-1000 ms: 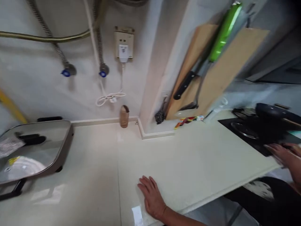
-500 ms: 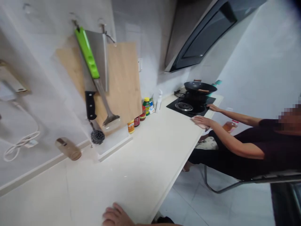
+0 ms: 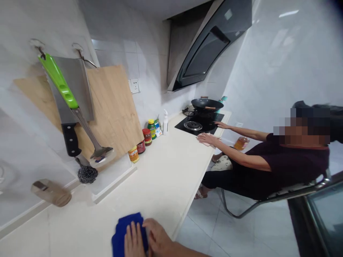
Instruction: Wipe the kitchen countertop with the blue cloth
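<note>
A blue cloth (image 3: 120, 232) lies on the white counter (image 3: 158, 185) at the bottom of the view. My left hand (image 3: 134, 241) rests flat on it, fingers stretched forward. At the cloth's right edge is my right hand (image 3: 160, 236), loosely bent, with a gap between thumb and forefinger. Its fingertips come close to or touch the cloth; I see no grip on it. The near part of the cloth is cut off by the frame.
A seated person (image 3: 257, 157) presses a pale cloth (image 3: 207, 139) by the hob (image 3: 184, 123), where a wok (image 3: 207, 104) stands. Jars (image 3: 147, 136) and a white bottle (image 3: 165, 123) line the wall. A clear brownish container (image 3: 50, 192) sits left, below hanging utensils and boards (image 3: 115, 107).
The blue cloth and my left hand have come into view. My right hand has shifted right and up, now beside the cloth. The camera has turned, so the scene sits further left.
</note>
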Demonstrator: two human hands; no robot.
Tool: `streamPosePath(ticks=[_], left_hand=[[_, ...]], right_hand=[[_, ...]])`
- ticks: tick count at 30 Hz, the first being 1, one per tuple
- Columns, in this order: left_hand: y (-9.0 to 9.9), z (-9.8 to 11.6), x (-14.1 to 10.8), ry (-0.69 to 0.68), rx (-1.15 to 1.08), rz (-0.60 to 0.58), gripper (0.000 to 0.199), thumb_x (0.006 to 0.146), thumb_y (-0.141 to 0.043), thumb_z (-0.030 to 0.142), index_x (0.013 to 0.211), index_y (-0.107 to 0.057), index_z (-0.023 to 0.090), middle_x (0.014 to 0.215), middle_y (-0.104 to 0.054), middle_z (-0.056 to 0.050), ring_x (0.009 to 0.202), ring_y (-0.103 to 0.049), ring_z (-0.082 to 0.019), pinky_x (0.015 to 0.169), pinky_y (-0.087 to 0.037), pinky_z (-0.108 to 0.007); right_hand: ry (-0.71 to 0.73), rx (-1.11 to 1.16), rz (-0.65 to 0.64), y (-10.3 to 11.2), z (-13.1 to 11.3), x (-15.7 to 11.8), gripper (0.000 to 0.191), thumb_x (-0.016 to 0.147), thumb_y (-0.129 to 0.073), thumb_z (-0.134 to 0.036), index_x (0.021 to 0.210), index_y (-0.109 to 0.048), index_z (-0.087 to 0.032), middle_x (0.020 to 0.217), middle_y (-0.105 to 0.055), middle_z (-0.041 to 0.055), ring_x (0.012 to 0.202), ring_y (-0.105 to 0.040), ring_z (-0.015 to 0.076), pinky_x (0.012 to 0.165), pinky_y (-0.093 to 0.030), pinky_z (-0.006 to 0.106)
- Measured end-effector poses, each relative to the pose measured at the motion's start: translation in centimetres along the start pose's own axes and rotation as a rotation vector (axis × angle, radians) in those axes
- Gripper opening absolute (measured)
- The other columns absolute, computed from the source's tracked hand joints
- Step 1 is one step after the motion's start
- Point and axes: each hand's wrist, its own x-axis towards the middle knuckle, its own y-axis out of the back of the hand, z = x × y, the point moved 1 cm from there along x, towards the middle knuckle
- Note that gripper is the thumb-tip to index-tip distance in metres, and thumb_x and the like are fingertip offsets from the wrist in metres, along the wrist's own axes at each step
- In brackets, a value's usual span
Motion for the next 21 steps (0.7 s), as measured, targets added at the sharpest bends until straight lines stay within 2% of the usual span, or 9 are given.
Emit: streamPosePath(ticks=[2,4,5,7,10,13,17,19,21], left_hand=[[-0.8,2.5,1.3,-0.100,-0.070,-0.049,0.079,0.085,-0.054,0.037,0.156,-0.025,0.014,0.164,-0.027,-0.018,0.155,-0.012,-0.036,0.121,-0.027,-0.062],[-0.3,4.1,2.3,-0.139,-0.139,-0.127,0.068,0.090,-0.048,0.032,0.155,-0.029,0.019,0.163,-0.031,-0.016,0.155,-0.014,-0.033,0.121,-0.028,-0.062],[0.3,4.4,2.5,-0.133,-0.178,-0.194,0.063,0.093,-0.044,0.030,0.154,-0.030,0.022,0.164,-0.030,-0.014,0.155,-0.017,-0.031,0.122,-0.028,-0.061],[2.2,3.8,2.6,-0.020,-0.247,-0.230,0.055,0.097,-0.036,0.028,0.153,-0.034,0.026,0.165,-0.030,-0.010,0.154,-0.020,-0.026,0.123,-0.027,-0.058],[5.5,0.6,1.3,0.230,-0.301,-0.152,0.050,0.100,-0.030,0.030,0.148,-0.042,0.025,0.164,-0.034,-0.009,0.154,-0.021,-0.022,0.124,-0.028,-0.053],[7.9,-3.9,-0.4,0.441,-0.253,-0.043,0.050,0.099,-0.030,0.037,0.143,-0.048,0.020,0.160,-0.038,-0.013,0.154,-0.023,-0.023,0.125,-0.026,-0.054],[9.2,-9.3,-0.7,0.593,-0.069,0.076,0.062,0.096,-0.029,0.050,0.138,-0.051,0.011,0.156,-0.042,-0.020,0.153,-0.023,-0.030,0.126,-0.021,-0.057],[9.3,-10.7,0.2,0.635,0.032,0.102,0.070,0.094,-0.025,0.054,0.135,-0.052,0.004,0.152,-0.044,-0.026,0.152,-0.025,-0.034,0.125,-0.021,-0.058],[9.4,-11.2,1.5,0.700,0.115,0.088,0.073,0.094,-0.022,0.054,0.135,-0.052,0.001,0.151,-0.044,-0.029,0.151,-0.025,-0.037,0.123,-0.023,-0.060]], right_hand=[[-0.033,-0.028,0.105,1.6,0.5,-0.1,0.050,0.074,-0.041,-0.014,0.121,-0.058,-0.024,0.123,-0.065,0.0076,0.116,-0.059,0.0191,0.105,-0.050,0.040],[-0.068,-0.031,0.159,3.1,1.0,-0.2,0.051,0.079,-0.037,-0.013,0.125,-0.056,-0.023,0.127,-0.062,0.0100,0.121,-0.057,0.0210,0.108,-0.048,0.046],[-0.081,-0.031,0.169,3.6,1.2,-0.2,0.052,0.081,-0.036,-0.012,0.129,-0.054,-0.023,0.131,-0.060,0.0110,0.124,-0.054,0.0217,0.110,-0.046,0.048],[-0.053,-0.129,0.152,4.3,1.3,0.2,0.054,0.084,-0.034,-0.010,0.134,-0.052,-0.022,0.137,-0.056,0.0111,0.132,-0.049,0.0220,0.114,-0.043,0.050],[0.083,-0.277,0.010,3.4,0.0,1.7,0.056,0.085,-0.036,-0.009,0.138,-0.051,-0.018,0.146,-0.050,0.0115,0.144,-0.036,0.0236,0.118,-0.038,0.051],[0.182,-0.386,-0.210,1.2,-1.8,3.4,0.056,0.089,-0.043,-0.015,0.144,-0.047,-0.017,0.157,-0.038,0.0124,0.151,-0.021,0.0288,0.122,-0.029,0.055],[0.183,-0.432,-0.427,-0.6,-2.4,4.9,0.058,0.097,-0.046,-0.039,0.151,-0.040,-0.020,0.164,-0.023,0.0148,0.152,-0.013,0.0346,0.123,-0.019,0.061],[0.192,-0.427,-0.474,-0.1,-1.4,5.6,0.059,0.097,-0.045,-0.045,0.152,-0.038,-0.023,0.165,-0.021,0.0125,0.152,-0.014,0.0330,0.124,-0.014,0.061],[0.176,-0.450,-0.451,1.3,0.2,6.3,0.059,0.096,-0.047,-0.043,0.152,-0.039,-0.027,0.165,-0.024,0.0095,0.152,-0.016,0.0314,0.124,-0.011,0.062]])
